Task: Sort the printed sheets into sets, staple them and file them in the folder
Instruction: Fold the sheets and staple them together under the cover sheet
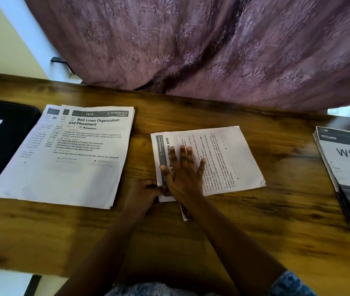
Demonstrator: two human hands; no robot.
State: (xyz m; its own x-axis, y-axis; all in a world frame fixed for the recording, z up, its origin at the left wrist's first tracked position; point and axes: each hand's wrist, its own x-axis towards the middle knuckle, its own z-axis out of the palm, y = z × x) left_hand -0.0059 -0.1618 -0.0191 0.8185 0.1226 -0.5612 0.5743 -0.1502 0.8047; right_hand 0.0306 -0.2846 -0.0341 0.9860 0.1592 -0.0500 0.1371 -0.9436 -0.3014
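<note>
A set of printed sheets [229,159] lies turned sideways in the middle of the wooden table [255,221]. My right hand [182,169] lies flat on it with fingers spread, pressing it down. My left hand [144,193] has its fingers curled at the set's near left corner, where a dark stapler [185,212] pokes out from under the paper. Whether the left hand grips the stapler or the paper corner is hidden. A fanned pile of sheets headed "Bed Linen Organization and Placement" [80,154] lies to the left.
A black folder [5,133] sits at the table's left edge, partly under the left pile. Another stack of sheets marked "KITCHEN WS 11" [347,174] lies at the right edge. A purple curtain [212,45] hangs over the table's far side.
</note>
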